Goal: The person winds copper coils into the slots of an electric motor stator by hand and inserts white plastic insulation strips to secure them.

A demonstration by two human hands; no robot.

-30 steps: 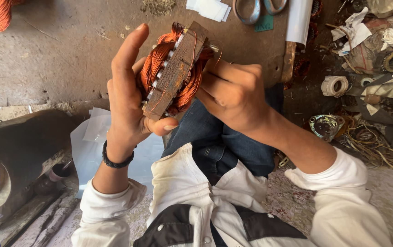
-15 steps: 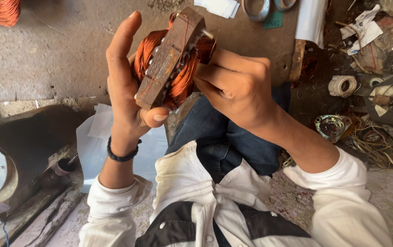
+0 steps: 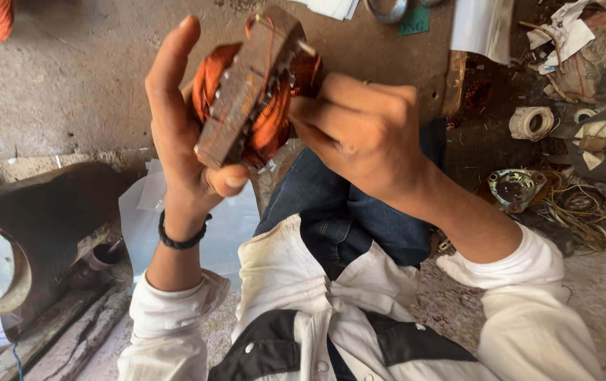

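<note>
With the left hand [image 3: 186,152] clamped on the rusty stator [image 3: 246,88] and right-hand fingers [image 3: 349,123] pinched into its copper windings [image 3: 271,127], a hard tug could snap wire.

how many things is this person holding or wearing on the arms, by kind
motor core with copper coils: 1, gripped in the left hand, with the right hand touching its far side
black wristband: 1, on the left wrist
white sleeves: 2
total: 4
</note>
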